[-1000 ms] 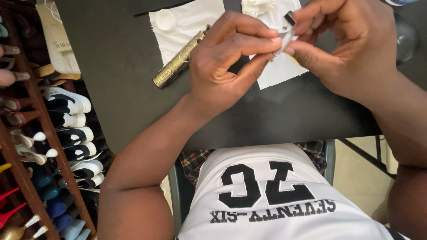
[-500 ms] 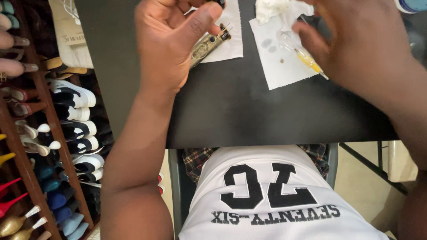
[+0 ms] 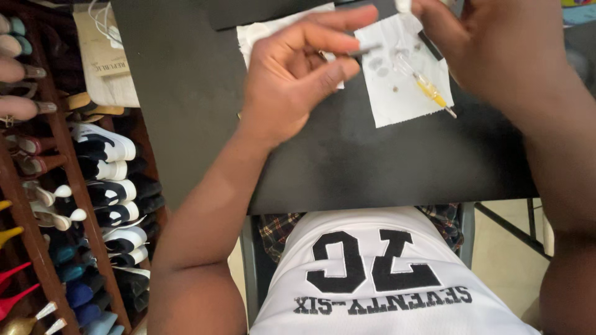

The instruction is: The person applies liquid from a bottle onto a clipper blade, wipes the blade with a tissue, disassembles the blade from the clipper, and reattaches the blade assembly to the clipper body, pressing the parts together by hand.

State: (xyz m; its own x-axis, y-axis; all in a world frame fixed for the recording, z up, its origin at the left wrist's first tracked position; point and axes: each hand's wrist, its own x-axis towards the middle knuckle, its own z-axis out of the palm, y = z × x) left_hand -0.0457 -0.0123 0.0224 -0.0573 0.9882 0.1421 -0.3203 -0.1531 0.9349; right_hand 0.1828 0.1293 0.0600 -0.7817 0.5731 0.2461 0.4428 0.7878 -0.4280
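On the black table [image 3: 186, 93], near its far edge, two white paper sheets are laid side by side, and the work is carried out above them. To the left of the table a wooden shoe rack [image 3: 62, 205] filled with pairs of shoes is seen.

The right-hand paper sheet [image 3: 403, 99] is marked with a few small damp spots, and on it, towards its right edge, a slim clear tube with a yellow middle and a fine tip [image 3: 428, 87] is lying slantwise. It is judged to be light, stiff and probably brittle, smooth enough to slip; it would best be taken by the barrel near the middle, not by the thin tip. The left-hand paper sheet [image 3: 267, 31] is mostly covered by the hand above it.

The left hand [image 3: 292, 93] is held palm up over the gap between the sheets, the fingers loosely curled, and a thin dark rod-like piece [image 3: 366, 49] is pinched between thumb and forefinger. The piece is judged very light and easily dropped.

The right hand [image 3: 496, 49] hovers at the far right, partly cut off by the frame; a small white bit appears at its fingertips, but whether it is gripped cannot be told.
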